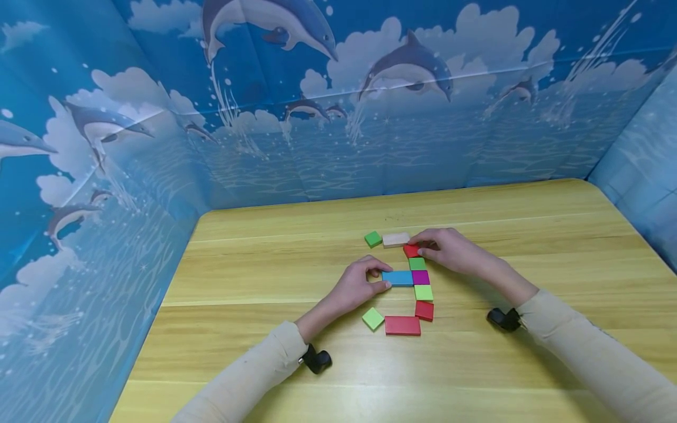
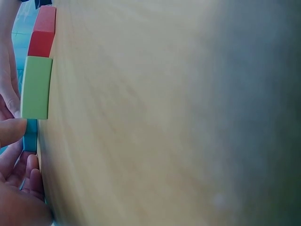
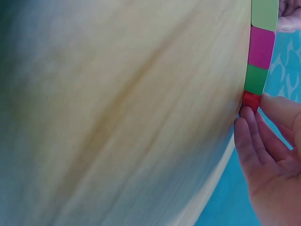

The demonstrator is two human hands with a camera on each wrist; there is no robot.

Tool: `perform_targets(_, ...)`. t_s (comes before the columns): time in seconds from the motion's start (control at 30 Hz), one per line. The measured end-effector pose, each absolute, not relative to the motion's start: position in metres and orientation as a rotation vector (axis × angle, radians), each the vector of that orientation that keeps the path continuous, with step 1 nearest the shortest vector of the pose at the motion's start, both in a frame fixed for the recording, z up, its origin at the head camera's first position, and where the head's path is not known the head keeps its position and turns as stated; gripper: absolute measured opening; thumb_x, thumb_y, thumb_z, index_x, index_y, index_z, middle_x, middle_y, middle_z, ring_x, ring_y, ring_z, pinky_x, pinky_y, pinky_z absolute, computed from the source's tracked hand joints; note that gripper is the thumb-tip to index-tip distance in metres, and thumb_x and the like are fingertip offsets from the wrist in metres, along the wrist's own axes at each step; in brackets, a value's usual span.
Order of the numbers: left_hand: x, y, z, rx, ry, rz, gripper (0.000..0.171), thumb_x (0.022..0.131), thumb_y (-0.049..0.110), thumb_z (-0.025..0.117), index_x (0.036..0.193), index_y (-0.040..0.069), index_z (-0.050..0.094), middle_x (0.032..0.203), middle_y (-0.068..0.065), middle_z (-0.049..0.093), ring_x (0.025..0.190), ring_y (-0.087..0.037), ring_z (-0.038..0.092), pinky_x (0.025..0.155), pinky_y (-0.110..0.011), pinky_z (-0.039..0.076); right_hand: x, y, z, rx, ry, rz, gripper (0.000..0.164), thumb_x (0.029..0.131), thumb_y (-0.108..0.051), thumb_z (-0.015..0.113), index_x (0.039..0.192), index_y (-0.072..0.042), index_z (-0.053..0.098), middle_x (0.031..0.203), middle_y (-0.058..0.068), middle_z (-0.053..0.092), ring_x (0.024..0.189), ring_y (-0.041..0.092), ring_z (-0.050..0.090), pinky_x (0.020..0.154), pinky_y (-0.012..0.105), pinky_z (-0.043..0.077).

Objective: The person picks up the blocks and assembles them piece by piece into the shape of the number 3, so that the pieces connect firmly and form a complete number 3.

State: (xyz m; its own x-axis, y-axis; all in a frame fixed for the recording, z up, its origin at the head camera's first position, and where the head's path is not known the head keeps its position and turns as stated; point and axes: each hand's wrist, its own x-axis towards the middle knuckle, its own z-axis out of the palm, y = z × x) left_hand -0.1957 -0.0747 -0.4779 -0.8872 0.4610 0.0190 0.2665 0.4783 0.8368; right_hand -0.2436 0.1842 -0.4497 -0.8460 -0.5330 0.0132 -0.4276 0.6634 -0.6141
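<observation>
My left hand (image 1: 359, 284) pinches the left end of a long blue block (image 1: 399, 278) between thumb and fingers. The block's right end meets a purple block (image 1: 420, 277) in a column. At the column's upper end my right hand (image 1: 449, 249) pinches a small red block (image 1: 410, 251), partly covered by the fingertips. Between red and purple lies a green block (image 1: 416, 264). Below the purple one come a light green block (image 1: 424, 292) and another red block (image 1: 425, 311). In the right wrist view, thumb and fingers sit on either side of the red block (image 3: 251, 100).
A white block (image 1: 395, 239) and a turned green block (image 1: 372, 239) lie at the column's upper left. By its lower end are a long red block (image 1: 403, 326) and a tilted light green block (image 1: 373, 319). A dolphin-print cloth (image 1: 338, 153) borders the wooden table (image 1: 254, 247).
</observation>
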Motion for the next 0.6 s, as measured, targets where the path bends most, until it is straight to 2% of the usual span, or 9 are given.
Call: perform_targets(0.6, -0.1961, -0.0748, -0.4805, 0.616, 2.517, 1.363, 0.024, 0.089, 0.015, 0.074, 0.113, 0.014, 0.071, 0.104, 0.007, 0.061, 0.094, -0.009, 0.053, 0.081, -0.024, 0.045, -0.2423, 0.1843, -0.4500, -0.789, 2.695, -0.952, 0.028, 0.097, -0.008, 0.061, 0.125, -0.008, 0.067, 0.120, 0.010, 0.065, 0.111, 0.030, 0.059, 0.092, 0.050, 0.048)
